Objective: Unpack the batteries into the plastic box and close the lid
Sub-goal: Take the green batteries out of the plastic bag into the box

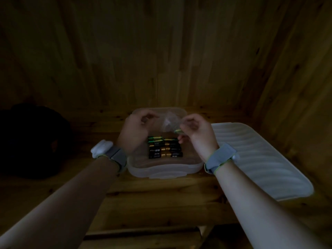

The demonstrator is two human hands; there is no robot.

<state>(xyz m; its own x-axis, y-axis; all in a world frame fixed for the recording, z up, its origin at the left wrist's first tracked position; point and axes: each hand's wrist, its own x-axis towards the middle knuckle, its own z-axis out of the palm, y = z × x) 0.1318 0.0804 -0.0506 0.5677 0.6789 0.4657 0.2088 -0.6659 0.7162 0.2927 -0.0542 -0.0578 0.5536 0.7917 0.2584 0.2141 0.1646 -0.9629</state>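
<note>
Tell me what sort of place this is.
Probably a dim, wood-panelled nook or cabin corner: plank walls rise behind a knotty wooden shelf, where a plastic box and its lid sit.

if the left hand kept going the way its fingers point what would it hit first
Probably the clear wrapper, which the right hand pinches above the plastic box. The left hand has its fingers curled rightward toward it; the dim frame hides whether they already touch.

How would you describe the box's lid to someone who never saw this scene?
On the wooden shelf stands a clear plastic box holding black-and-gold batteries. The translucent white plastic lid lies flat to its right, alone in having wavy ridges.
</note>
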